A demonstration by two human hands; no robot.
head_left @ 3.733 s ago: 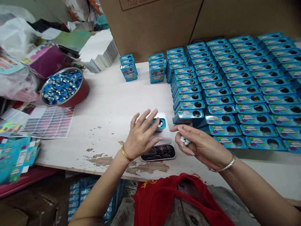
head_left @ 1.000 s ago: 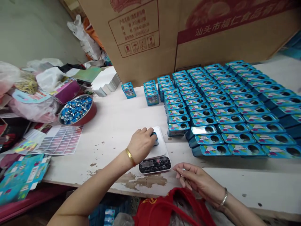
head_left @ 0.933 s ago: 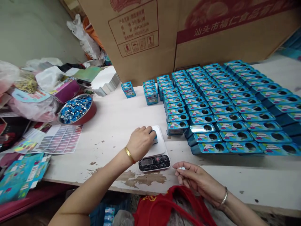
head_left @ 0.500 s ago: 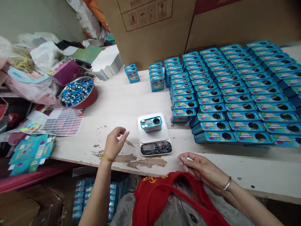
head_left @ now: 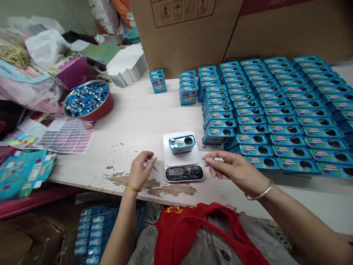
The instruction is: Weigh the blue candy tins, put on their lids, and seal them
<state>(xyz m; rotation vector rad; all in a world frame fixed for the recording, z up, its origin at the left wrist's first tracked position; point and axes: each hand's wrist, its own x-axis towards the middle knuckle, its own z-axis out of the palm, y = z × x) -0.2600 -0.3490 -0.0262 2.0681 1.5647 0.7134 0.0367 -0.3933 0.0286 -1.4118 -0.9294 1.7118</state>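
Note:
A blue candy tin with a round hole in its top rests on a white digital scale. A few small white candies lie on the tin's top at its left end. The lit display seems to read about 1534. My right hand, just right of the scale, pinches small pale candies between thumb and fingers. Left of the scale, my left hand hovers above the table with fingers loosely curved and apart, holding nothing I can see.
Rows of blue tins fill the table's right side. Further tins stand at the back by a cardboard box. On the left are a red bowl of blue-and-silver caps, white stacked blocks and printed sheets.
My right hand has moved up and closer to the scale with the candies. My left hand has shifted slightly right. The display has gone from about zero to a higher number.

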